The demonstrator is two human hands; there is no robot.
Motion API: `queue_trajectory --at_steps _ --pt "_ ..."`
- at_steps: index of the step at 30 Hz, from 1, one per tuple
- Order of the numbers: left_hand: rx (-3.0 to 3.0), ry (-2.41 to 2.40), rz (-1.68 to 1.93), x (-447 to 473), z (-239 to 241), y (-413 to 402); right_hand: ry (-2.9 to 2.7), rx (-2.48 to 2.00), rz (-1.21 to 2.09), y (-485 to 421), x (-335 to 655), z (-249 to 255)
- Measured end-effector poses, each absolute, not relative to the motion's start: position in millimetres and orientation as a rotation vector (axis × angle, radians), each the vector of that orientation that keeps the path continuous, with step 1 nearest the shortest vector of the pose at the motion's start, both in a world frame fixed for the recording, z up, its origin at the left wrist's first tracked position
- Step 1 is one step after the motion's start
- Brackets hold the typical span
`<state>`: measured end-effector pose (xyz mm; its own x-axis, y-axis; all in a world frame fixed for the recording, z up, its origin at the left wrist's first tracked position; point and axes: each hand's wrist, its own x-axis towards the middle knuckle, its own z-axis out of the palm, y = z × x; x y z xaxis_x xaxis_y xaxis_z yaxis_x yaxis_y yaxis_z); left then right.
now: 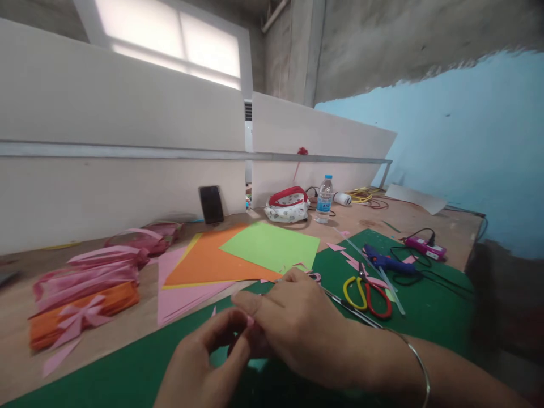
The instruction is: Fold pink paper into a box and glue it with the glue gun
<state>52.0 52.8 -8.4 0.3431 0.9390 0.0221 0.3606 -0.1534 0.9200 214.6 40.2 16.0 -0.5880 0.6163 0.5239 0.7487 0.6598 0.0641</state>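
Low in the middle of the head view, my left hand pinches a small bit of pink paper between thumb and fingertips. My right hand meets it from the right, its fingers bent over the same piece and hiding most of it. A thin bracelet circles the right wrist. Both hands are above a green mat. Just beyond them lie sheets of light green paper, orange paper and pink paper. Scissors with yellow and red handles rest right of my right hand.
A blue glue gun with a cord, a purple power strip and pink scraps lie at right. Folded pink and orange paper bundles sit left. Behind stand a phone, a pouch and a water bottle.
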Motion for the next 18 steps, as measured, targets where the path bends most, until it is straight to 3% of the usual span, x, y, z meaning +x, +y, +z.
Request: queue_trajectory --at_steps 4,8,15,18 --pt "1.611 1.176 0.877 46.7 -7.5 54.0 -2.398 -0.962 -0.556 38.4 214.2 22.1" --pt "1.428 1.201 0.968 45.0 -8.1 57.0 -2.335 -0.961 -0.455 42.4 225.4 21.7" --pt "0.977 1.056 0.993 55.7 -8.7 56.8 -1.971 -1.178 0.382 56.5 241.1 17.1" --pt "0.875 1.029 0.986 56.6 -2.4 52.5 -1.919 -1.231 0.503 59.4 241.9 15.7"
